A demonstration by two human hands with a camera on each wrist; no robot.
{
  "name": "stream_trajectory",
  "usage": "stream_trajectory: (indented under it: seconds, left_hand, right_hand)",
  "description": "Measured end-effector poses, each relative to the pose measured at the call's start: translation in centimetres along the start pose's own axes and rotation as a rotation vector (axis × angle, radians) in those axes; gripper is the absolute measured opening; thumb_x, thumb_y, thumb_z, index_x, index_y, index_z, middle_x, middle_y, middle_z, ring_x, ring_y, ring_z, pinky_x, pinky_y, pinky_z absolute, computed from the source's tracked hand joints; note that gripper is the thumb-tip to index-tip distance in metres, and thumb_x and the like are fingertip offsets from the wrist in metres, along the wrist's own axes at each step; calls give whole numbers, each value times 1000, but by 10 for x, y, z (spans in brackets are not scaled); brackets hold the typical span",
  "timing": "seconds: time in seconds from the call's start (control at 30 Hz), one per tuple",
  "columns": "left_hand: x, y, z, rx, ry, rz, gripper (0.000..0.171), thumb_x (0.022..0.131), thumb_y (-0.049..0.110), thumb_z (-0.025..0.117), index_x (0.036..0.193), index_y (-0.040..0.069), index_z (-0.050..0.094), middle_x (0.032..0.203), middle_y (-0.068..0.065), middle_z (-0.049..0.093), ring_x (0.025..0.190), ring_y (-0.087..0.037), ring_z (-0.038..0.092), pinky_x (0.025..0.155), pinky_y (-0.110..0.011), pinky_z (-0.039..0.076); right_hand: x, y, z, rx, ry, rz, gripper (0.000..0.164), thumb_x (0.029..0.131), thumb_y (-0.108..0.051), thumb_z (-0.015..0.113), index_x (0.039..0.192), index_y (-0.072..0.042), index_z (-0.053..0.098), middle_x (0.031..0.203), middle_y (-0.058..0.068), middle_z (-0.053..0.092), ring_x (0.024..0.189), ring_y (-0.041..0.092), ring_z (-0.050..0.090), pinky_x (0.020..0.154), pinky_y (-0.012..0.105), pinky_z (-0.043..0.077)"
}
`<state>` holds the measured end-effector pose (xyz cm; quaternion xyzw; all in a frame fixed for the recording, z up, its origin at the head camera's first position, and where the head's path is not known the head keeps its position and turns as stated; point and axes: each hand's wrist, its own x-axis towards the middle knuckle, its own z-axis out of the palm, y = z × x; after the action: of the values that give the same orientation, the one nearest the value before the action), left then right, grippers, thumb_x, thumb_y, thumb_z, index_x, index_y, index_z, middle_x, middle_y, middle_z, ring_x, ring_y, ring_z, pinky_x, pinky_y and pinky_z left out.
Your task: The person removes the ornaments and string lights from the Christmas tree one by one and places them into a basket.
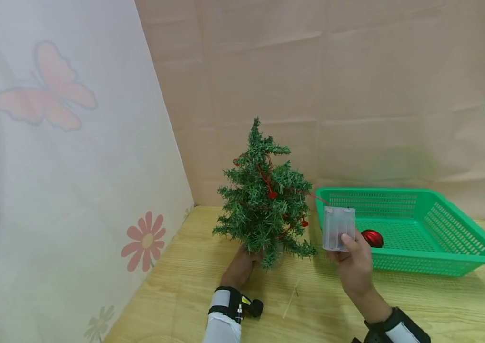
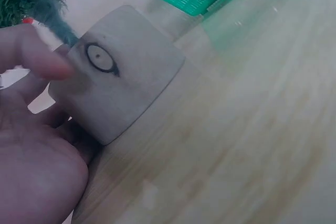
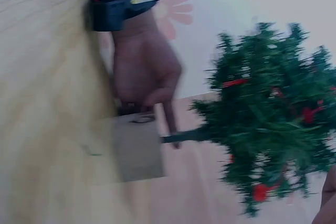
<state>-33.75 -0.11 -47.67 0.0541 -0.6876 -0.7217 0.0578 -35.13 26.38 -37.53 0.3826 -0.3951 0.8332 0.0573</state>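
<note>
A small artificial Christmas tree (image 1: 264, 200) with red wire and red ornaments among its branches stands on the table. Its pale blocky base (image 2: 136, 61) bears a round mark, and in the head view the lower branches mostly hide it. My left hand (image 1: 244, 264) grips this base from the left, fingers round its side, close to the thin trunk (image 3: 186, 136). My right hand (image 1: 356, 264) holds up a translucent battery box (image 1: 332, 231) to the right of the tree, thumb on its near face. A red wire (image 1: 317, 197) runs from the box's top to the tree.
A green plastic basket (image 1: 439, 267) stands on the right, behind my right hand, with a shiny red ball (image 1: 372, 238) inside. A thin pale strip (image 1: 290, 300) lies on the wooden table (image 1: 182, 295). A printed wall sheet (image 1: 75, 190) closes off the left; brown paper (image 1: 354, 95) hangs behind.
</note>
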Motion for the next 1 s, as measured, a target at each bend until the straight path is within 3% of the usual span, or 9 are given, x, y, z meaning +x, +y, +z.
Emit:
stream_trajectory:
  seconds: [0.1, 0.13, 0.27, 0.53, 0.63, 0.7, 0.83, 0.9, 1.0]
  left_hand:
    - [1, 0, -2, 99, -2, -25, 71, 83, 13, 68, 149, 26, 43, 153, 6, 43, 135, -18, 38, 108, -38, 31]
    - [1, 0, -2, 92, -1, -39, 74, 83, 13, 69, 150, 28, 42, 153, 5, 43, 134, -19, 38, 108, -38, 31]
    - [3, -3, -2, 83, -27, -7, 70, 80, 7, 71, 143, 27, 49, 147, 4, 50, 127, -19, 44, 101, -35, 35]
    - [1, -4, -4, 31, -67, 69, 70, 75, -3, 74, 136, 26, 56, 137, 3, 59, 119, -16, 53, 94, -27, 42]
    - [0, -2, -4, 22, -90, 74, 71, 75, -3, 77, 136, 26, 55, 134, 1, 62, 119, -19, 58, 96, -28, 45]
    - [0, -1, -5, -3, -104, 71, 75, 76, -4, 78, 139, 28, 53, 135, 1, 62, 120, -21, 59, 97, -29, 46]
    - [-3, -1, -4, 67, -79, 45, 79, 75, 9, 86, 141, 33, 49, 141, 3, 56, 128, -21, 54, 106, -38, 44]
    - [-7, -2, -3, 153, -52, 8, 87, 74, 24, 89, 146, 37, 42, 147, 2, 51, 136, -25, 48, 111, -47, 40]
    - [-12, -1, -3, 276, -45, -60, 90, 71, 44, 88, 147, 39, 40, 150, 0, 48, 143, -30, 41, 115, -57, 32]
  right_hand:
    - [10, -16, 0, 51, -35, -20, 35, 99, -1, 29, 109, -5, 62, 83, -1, 63, 56, 16, 40, 50, 33, 25]
    - [14, -22, 0, 69, -53, -26, 36, 99, -1, 28, 111, -4, 61, 84, 0, 64, 56, 16, 40, 50, 33, 24]
    - [34, -46, -3, 47, -95, -9, 38, 100, 0, 24, 114, -1, 60, 82, 1, 62, 56, 19, 36, 50, 34, 22]
    - [64, -93, 6, -100, -149, 140, 39, 105, -8, 23, 109, -6, 61, 73, -1, 56, 57, 20, 37, 49, 34, 19]
    - [68, -101, 10, -70, -170, 196, 37, 107, -12, 19, 120, -4, 53, 74, 0, 53, 59, 21, 39, 52, 35, 20]
    - [70, -106, 13, 54, -189, 246, 37, 108, -15, 16, 132, -3, 42, 77, 2, 54, 61, 21, 40, 55, 34, 22]
    - [73, -110, 18, 372, -222, 307, 41, 109, -20, 10, 144, -5, 28, 80, 7, 56, 63, 22, 34, 62, 31, 22]
    - [75, -111, 17, 490, -237, 312, 43, 109, -22, 7, 141, -6, 31, 79, 9, 56, 65, 22, 26, 64, 30, 20]
    - [76, -113, 10, 616, -225, 326, 45, 108, -25, 5, 136, -7, 36, 80, 12, 56, 65, 21, 26, 63, 30, 21]
